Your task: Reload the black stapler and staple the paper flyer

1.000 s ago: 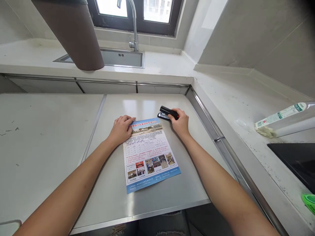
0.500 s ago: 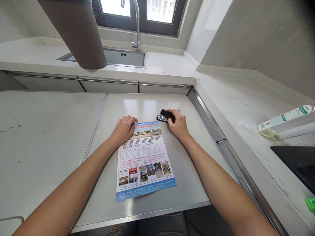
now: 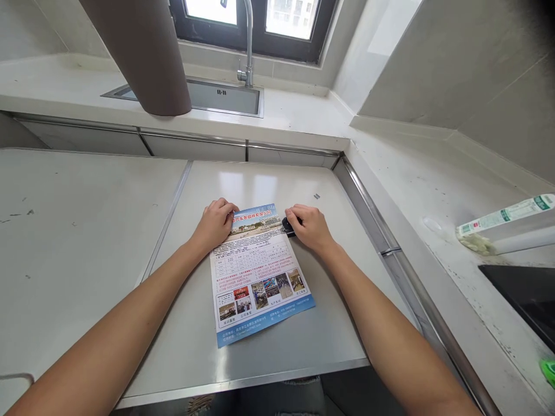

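Observation:
A printed flyer with a blue lower band lies on the white folding table, its top tilted slightly left. My left hand is closed on the flyer's upper left edge, fingers curled over it. My right hand wraps around a black stapler, most of which the palm and fingers hide. The stapler's front end meets the flyer's right edge near the top; whether paper sits between its jaws cannot be made out. Small dark staple strips lie on the table beyond my right hand.
A brown bin-like container stands on the counter by the sink and faucet. On the right-hand counter are a clear plastic package, a black cooktop and a green object. A metal-trimmed counter edge borders the table.
My right hand has brought the stapler down and left to the flyer's right edge, turning over it. The flyer has turned slightly. The staple strips behind the hand now show plainly.

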### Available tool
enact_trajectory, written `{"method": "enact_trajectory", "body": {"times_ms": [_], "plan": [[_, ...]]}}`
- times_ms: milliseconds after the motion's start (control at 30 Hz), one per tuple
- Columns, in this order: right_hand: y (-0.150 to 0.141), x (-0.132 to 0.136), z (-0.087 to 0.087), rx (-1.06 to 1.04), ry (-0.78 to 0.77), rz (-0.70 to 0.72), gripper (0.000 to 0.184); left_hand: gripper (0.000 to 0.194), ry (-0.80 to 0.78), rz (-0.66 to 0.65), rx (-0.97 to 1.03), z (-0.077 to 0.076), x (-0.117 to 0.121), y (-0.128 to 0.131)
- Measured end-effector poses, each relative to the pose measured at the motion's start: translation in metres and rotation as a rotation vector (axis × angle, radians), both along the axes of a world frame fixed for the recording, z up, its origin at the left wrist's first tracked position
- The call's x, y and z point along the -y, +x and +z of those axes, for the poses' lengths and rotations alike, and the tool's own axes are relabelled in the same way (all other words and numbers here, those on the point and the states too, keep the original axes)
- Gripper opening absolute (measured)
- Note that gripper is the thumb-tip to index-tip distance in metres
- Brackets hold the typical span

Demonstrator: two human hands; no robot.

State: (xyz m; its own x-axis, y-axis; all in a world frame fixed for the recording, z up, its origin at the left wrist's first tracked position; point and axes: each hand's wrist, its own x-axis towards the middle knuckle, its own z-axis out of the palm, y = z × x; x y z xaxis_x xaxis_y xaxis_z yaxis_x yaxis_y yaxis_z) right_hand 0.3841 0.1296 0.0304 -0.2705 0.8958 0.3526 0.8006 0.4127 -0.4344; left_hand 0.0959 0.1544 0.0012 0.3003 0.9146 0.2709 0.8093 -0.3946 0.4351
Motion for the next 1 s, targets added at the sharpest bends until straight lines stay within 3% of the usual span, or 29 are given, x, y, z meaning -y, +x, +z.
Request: {"method": "enact_trajectory", "body": {"times_ms": [433,1000], "plan": [[-0.03,0.025,0.006,0.056,-0.048,0.056,0.048,0.03,0.02,-0.035,0.047,-0.004,-0.001,-0.001],[-0.042,0.028,0.001,0.174,0.012,0.015,0.053,0.032,-0.002,-0.061,0.089,-0.003,0.002,0.001]]}}
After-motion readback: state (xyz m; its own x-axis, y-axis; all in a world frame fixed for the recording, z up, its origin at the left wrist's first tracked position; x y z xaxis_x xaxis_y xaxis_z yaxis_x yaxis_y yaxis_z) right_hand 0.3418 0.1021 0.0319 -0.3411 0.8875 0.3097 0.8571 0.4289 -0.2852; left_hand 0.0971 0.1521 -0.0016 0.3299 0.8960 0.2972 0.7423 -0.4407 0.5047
